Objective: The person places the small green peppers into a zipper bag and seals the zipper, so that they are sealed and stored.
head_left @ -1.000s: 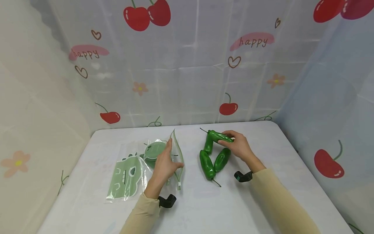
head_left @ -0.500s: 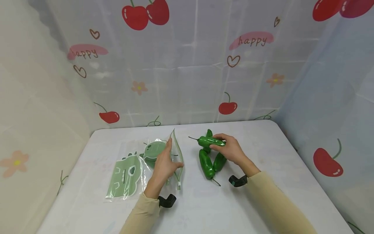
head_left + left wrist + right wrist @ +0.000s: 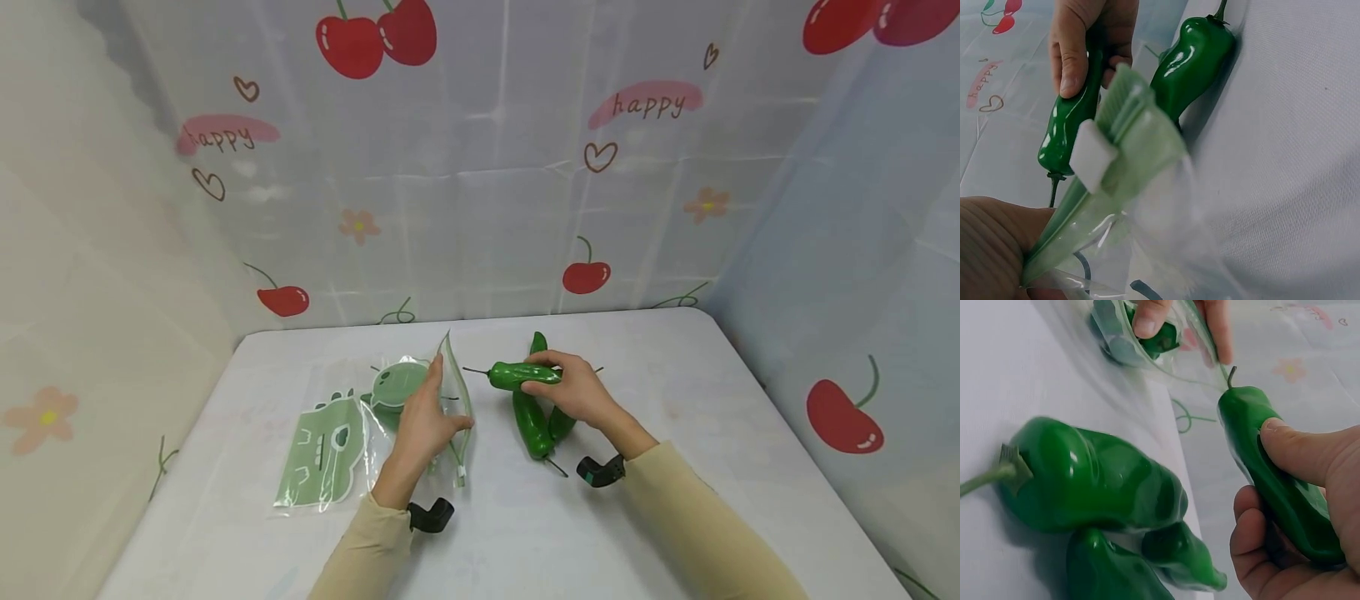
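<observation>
My right hand (image 3: pixel 573 387) grips a green chili pepper (image 3: pixel 517 375) by its blunt end, thumb on one side and fingers on the other. The pepper's stem points left at the bag. With thumb and fingers spread apart, my left hand (image 3: pixel 422 421) props up the mouth of a clear zip bag (image 3: pixel 318 454) printed with green cartoon figures. A white slider (image 3: pixel 1092 156) sits on its green zip strip. Inside the bag a dark green thing (image 3: pixel 1163 340) shows beside the left thumb. Below the right hand lie more peppers, one (image 3: pixel 532 429) with its stem toward me.
Another pepper (image 3: pixel 562 423) lies partly under the right hand, and one (image 3: pixel 538 342) pokes out behind it. The white table (image 3: pixel 525 542) ends at a cherry-print curtain (image 3: pixel 480 208) at the back. Similar cloth hangs at both sides.
The right hand has carried the gripped pepper leftward and slightly nearer, from the back of the pile toward the bag mouth. The left hand and bag stay in place.
</observation>
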`<state>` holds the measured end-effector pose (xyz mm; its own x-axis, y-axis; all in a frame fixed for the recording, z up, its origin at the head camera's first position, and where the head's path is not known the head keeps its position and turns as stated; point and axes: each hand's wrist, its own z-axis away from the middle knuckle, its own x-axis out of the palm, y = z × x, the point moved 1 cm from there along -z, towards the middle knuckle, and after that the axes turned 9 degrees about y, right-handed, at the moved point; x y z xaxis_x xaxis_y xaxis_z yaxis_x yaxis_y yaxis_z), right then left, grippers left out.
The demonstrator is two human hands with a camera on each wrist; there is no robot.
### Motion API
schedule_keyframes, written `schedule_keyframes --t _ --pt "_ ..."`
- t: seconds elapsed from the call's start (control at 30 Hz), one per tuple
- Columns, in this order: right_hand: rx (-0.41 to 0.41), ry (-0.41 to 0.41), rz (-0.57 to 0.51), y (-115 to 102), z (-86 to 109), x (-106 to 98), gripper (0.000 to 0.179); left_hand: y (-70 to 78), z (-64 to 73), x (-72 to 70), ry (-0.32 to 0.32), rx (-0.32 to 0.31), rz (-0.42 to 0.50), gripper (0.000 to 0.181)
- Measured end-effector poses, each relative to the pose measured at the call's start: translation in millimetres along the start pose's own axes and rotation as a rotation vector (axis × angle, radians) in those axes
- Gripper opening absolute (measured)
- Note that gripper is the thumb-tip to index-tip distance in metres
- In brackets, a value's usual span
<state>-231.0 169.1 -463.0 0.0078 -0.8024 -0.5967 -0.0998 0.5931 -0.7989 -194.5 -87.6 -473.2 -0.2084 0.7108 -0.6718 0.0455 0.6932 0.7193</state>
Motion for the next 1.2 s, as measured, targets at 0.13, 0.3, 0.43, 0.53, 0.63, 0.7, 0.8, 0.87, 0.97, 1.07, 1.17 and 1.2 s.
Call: schedule_keyframes --t 0.13,0.3,0.43,0.53,0.63,0.7,0.8,0.87,0.97,1.07,1.17,1.2 --pt "-0.008 -0.015 0.011 -3 0.2 4 0.045 -0.3 -0.4 0.2 0.003 0.003 0.001 0.120" --pt "-0.007 -0.040 0.045 -8 0.2 9 0.044 -1.1 -1.1 0.8 0.001 0.004 -0.002 0.120" --pt "-0.029 -0.047 0.060 -12 -0.2 11 0.044 -1.1 -1.5 0.9 0.000 0.007 -0.003 0.120" --pt "-0.041 -0.049 0.067 -15 -0.9 11 0.043 -0.4 -1.7 0.2 -0.001 0.008 -0.004 0.119" --pt "-0.053 -0.053 0.063 -19 -1.4 13 0.043 1.2 -1.7 -1.4 -0.003 0.008 -0.001 0.119" --pt "-0.063 -0.056 0.055 -21 -1.8 15 0.043 1.9 -1.9 -2.2 -0.005 0.005 0.003 0.119" --pt "-0.079 -0.060 0.044 -22 -2.3 19 0.042 2.0 -2.1 -2.2 -0.007 0.006 0.010 0.118" --pt "-0.086 -0.063 0.045 -23 -1.9 21 0.042 1.8 -1.7 -1.9 -0.009 0.007 0.013 0.119" --pt "-0.095 -0.063 0.046 -24 -0.9 24 0.042 2.4 -0.7 -2.1 -0.007 0.010 0.023 0.119" --pt "-0.114 -0.060 0.057 -25 -0.9 27 0.042 3.3 0.2 -2.8 -0.002 0.022 0.021 0.119" --pt "-0.124 -0.057 0.065 -24 -1.2 29 0.043 3.4 0.2 -2.1 0.000 0.033 0.013 0.118" --pt "-0.125 -0.058 0.067 -23 -1.4 30 0.044 3.4 0.2 -1.8 -0.001 0.034 0.010 0.118"
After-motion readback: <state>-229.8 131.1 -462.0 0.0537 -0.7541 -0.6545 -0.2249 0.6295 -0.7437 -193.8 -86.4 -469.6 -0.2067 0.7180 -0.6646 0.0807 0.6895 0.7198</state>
